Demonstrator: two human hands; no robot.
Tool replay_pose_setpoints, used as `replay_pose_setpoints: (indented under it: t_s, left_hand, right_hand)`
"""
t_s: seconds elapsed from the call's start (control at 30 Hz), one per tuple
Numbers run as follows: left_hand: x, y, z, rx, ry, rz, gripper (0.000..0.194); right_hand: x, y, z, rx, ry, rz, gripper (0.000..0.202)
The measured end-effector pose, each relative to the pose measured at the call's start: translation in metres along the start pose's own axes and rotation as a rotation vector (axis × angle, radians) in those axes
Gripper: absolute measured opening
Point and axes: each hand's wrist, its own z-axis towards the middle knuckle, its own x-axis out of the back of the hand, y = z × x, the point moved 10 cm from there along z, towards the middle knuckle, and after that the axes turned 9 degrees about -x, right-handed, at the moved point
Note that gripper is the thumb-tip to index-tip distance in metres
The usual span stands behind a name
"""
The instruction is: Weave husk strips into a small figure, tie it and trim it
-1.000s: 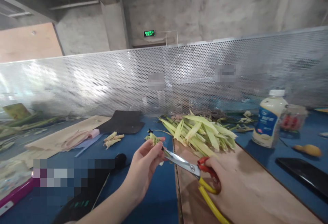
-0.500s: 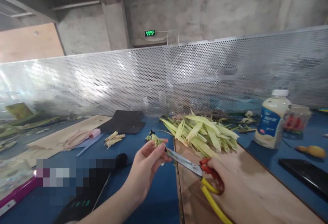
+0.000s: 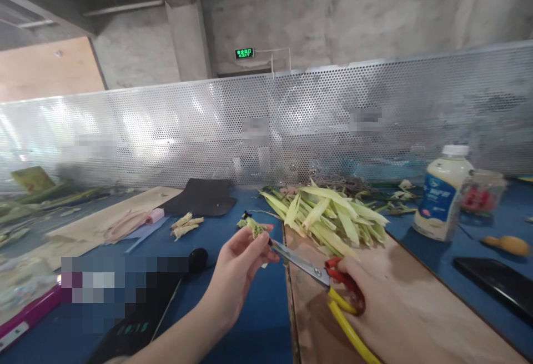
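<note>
Between its thumb and fingers, my left hand (image 3: 238, 267) pinches a small green plant piece (image 3: 258, 230). My right hand (image 3: 370, 303) is closed on scissors (image 3: 306, 265) with red and yellow handles. The blades point left, and their tips are at my left fingertips beside the plant piece. A pile of pale green leaves (image 3: 333, 214) lies beyond the scissors, partly on a brown board (image 3: 316, 319). Left of my left hand, a small bundle of yellowish husk pieces (image 3: 186, 225) rests on the blue table (image 3: 220, 242).
A milk-coloured bottle (image 3: 441, 194), a clear tub (image 3: 483, 192) and a black phone (image 3: 495, 283) stand or lie at the right. Black sheet (image 3: 200, 197), brown paper (image 3: 100, 217) and plant scraps are at the left. A perforated metal screen (image 3: 187, 130) rises behind.
The scissor blades look slightly more closed at my left fingertips. Both hands stay in almost the same place.
</note>
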Motion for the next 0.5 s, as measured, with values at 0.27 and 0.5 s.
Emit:
replay_pose_setpoints:
  t_s: [0.27,0.5]
  left_hand:
    - [0.0009,-0.0003,-0.0001,-0.011,0.005,-0.005,0.018]
    - [-0.0008,0.0007,0.0009,-0.015,0.003,-0.006,0.017]
  right_hand:
    - [-0.0058,0.0017,-0.0011,0.019,-0.012,0.082,0.010]
    - [-0.0027,-0.0022,0.0016,-0.036,-0.006,0.153,0.011]
